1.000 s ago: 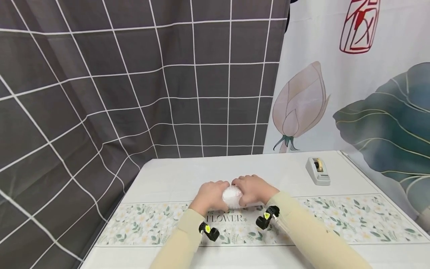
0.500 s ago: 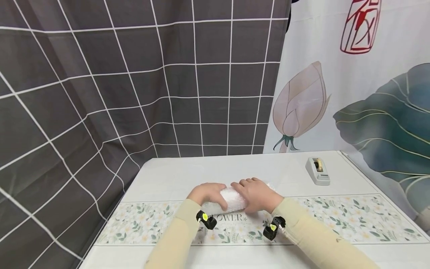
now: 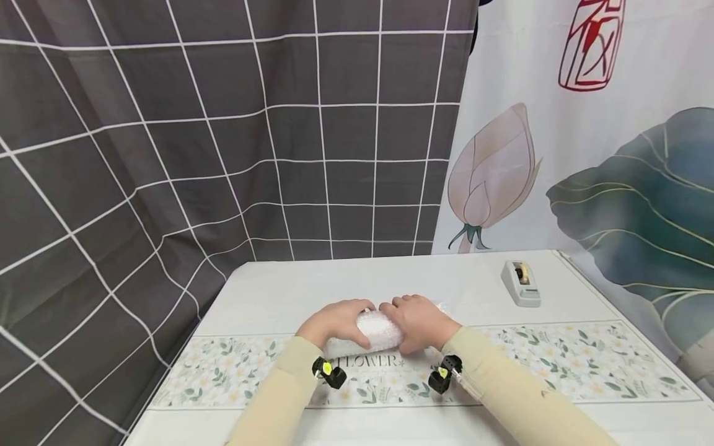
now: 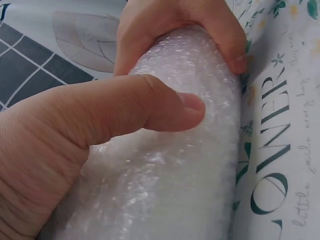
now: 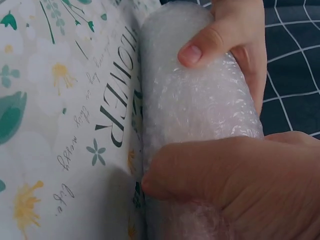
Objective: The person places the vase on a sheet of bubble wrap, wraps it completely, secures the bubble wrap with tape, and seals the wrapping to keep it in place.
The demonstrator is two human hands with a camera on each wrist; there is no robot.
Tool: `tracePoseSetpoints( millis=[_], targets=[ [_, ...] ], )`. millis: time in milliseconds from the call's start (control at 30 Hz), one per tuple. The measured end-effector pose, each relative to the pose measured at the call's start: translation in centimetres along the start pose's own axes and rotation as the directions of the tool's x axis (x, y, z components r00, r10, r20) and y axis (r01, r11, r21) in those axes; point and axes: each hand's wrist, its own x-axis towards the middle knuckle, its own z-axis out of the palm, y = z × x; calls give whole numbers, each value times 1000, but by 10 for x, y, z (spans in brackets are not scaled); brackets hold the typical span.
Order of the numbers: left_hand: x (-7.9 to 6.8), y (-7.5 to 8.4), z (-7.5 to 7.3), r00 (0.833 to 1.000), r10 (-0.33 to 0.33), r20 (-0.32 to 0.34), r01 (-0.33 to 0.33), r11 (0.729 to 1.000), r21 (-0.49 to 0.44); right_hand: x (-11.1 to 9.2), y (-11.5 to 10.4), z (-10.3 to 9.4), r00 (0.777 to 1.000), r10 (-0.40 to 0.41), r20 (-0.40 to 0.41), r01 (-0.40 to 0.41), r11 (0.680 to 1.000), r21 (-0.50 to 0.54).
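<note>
A thick roll of bubble wrap [image 3: 372, 332] lies crosswise on the printed band of the table, between my two hands. What may be inside it cannot be made out. My left hand [image 3: 334, 323] grips its left part, thumb laid over the near side, as the left wrist view shows on the bubble wrap [image 4: 165, 165]. Round the right part curls my right hand [image 3: 418, 323], its thumb pressed on the wrap in the right wrist view. The far fingers of both hands are largely hidden behind the roll.
A grey tape dispenser [image 3: 521, 285] stands at the back right of the white table [image 3: 312, 282]. A dark checked curtain [image 3: 346, 136] hangs behind and to the left, and a cloth with a lotus print [image 3: 496, 173] hangs at the right.
The bubble wrap roll, seen as a small rounded piece at first, now shows as a longer tilted cylinder. My left hand has shifted left, while both hands keep holding the roll.
</note>
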Motion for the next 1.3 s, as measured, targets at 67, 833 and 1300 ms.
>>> tracePoseSetpoints(
  millis=[67,833,1300],
  targets=[
    [-2,0,1,998,35,-43,-32,997,65,4,1,0,1000,21,23,-22,1000,22],
    [-5,11,35,938,158,-309,33,845,533,29,26,-4,837,170,520,-462,728,506],
    [10,6,25,958,97,-269,46,878,477,9,22,-18,969,124,212,-170,961,217]
  ],
)
